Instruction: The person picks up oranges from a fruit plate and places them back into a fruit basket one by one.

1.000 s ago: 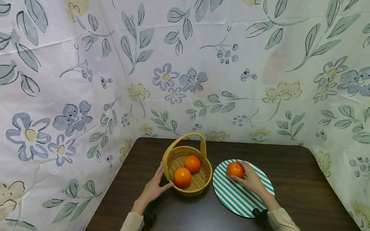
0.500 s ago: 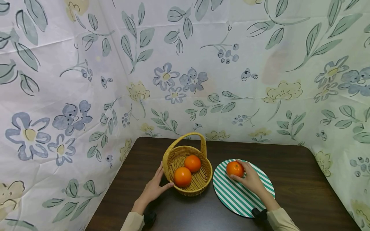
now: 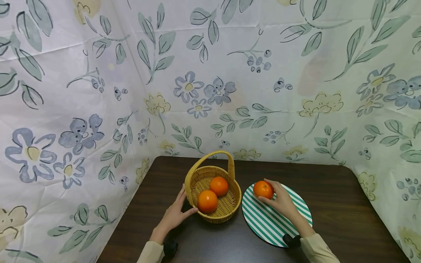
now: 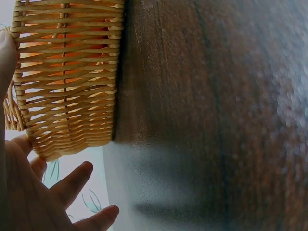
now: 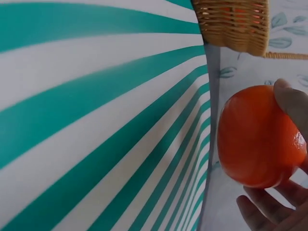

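A yellow wicker basket [image 3: 235, 197] with a tall handle stands at the middle of the table, holding two oranges [image 3: 208, 201]. My left hand [image 3: 172, 219] rests against its near left side, thumb at the rim; in the left wrist view the other fingers are spread, with some touching the wicker [image 4: 72, 96]. Over the far left part of a green-and-white striped round board [image 3: 269, 226], my right hand [image 3: 283, 201] holds a third orange [image 3: 263, 190] between thumb and fingers. In the right wrist view this orange [image 5: 260, 137] shows raised off the striped surface [image 5: 120, 125].
The dark wooden table [image 3: 335, 204] has its back edge against a floral cloth [image 3: 250, 91] that also hangs along both sides. The round board lies close to the basket's right side. Black bands [image 3: 170, 249] circle both wrists.
My right hand has moved slightly left and away from me with the orange, lifting it from the board. The left hand and basket have stayed put.
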Motion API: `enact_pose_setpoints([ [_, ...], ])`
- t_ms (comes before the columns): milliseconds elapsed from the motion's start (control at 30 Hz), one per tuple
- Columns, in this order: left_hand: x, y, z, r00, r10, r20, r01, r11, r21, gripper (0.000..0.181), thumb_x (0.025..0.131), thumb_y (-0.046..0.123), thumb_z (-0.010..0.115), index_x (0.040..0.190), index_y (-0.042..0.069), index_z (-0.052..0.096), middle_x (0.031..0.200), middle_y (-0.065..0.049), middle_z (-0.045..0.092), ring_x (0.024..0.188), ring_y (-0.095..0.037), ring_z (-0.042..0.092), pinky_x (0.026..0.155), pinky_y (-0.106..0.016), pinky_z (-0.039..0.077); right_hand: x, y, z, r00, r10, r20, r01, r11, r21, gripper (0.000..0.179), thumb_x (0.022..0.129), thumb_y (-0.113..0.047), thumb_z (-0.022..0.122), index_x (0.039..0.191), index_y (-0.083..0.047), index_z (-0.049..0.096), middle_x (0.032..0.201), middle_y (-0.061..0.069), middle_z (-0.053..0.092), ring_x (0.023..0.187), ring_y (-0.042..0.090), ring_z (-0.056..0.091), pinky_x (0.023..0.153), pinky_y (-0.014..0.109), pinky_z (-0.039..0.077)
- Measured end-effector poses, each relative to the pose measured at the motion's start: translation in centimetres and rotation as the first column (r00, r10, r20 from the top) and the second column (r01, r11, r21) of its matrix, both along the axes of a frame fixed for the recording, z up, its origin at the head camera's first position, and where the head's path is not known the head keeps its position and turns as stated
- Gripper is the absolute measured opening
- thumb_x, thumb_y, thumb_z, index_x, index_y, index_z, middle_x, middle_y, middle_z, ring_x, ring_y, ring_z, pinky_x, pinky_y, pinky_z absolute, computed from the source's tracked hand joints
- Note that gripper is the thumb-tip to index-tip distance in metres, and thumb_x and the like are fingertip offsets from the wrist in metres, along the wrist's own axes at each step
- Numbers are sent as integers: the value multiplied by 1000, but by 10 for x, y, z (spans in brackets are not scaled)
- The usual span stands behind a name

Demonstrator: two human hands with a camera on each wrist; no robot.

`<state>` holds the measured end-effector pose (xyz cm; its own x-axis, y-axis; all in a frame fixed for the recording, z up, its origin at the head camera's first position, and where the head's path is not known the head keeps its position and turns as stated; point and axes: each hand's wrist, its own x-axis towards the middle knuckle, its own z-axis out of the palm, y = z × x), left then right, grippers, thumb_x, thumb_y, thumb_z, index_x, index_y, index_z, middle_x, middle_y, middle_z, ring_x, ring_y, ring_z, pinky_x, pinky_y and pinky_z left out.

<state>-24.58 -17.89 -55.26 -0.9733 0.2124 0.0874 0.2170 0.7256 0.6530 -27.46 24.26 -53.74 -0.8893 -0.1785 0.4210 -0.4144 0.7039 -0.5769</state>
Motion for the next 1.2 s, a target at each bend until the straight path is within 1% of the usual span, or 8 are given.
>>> enact_pose_setpoints([
  [200,-1,0,0,1000,-3,-6,3,1000,7,86,81,58,59,146,46,3,157,7,-1,125,-40,43,89,-67,36,0,-7,8,1000,19,-2,-19,1000,-13,72,72,-35,79,132,-9,49,119,13,53,98,26,57,78,45,52],
  [300,0,-1,0,1000,-4,-6,4,1000,10,86,81,59,59,146,46,4,157,7,-1,125,-40,43,89,-66,37,-1,-10,11,1000,23,-16,-23,1000,2,71,72,-35,79,132,-10,49,119,12,54,98,24,58,77,42,52],
  [533,0,0,-1,1000,-4,-1,4,1000,0,86,80,62,57,145,47,3,157,8,-1,124,-40,44,89,-66,37,0,-17,19,998,48,-35,-48,999,-7,71,72,-35,79,132,-11,49,119,11,53,97,24,57,76,45,52],
  [767,0,0,0,1000,-2,-3,2,1000,2,86,81,61,57,145,46,4,157,6,0,125,-40,42,88,-67,37,0,-24,28,997,72,-41,-72,997,-3,71,73,-39,77,133,-15,49,122,9,52,101,24,57,78,42,53],
  [967,0,0,-1,1000,-5,-5,5,1000,3,85,81,61,57,146,46,4,157,5,0,126,-39,42,88,-66,37,3,-34,37,994,104,-38,-104,994,-13,72,73,-39,77,135,-16,47,125,7,51,104,22,57,80,40,52],
  [1167,1,0,-1,1000,0,7,0,1000,-2,86,81,63,56,146,46,3,156,13,-4,126,-38,42,89,-66,37,5,-45,47,993,112,-47,-112,994,-12,72,74,-42,76,134,-16,48,126,6,51,106,22,56,83,40,52],
  [1200,1,0,-1,1000,0,7,0,1000,-1,86,81,62,56,146,45,3,156,13,-4,127,-38,42,89,-66,37,5,-47,48,992,114,-48,-115,993,-13,72,74,-43,75,134,-16,48,127,6,50,106,22,56,83,40,52],
])
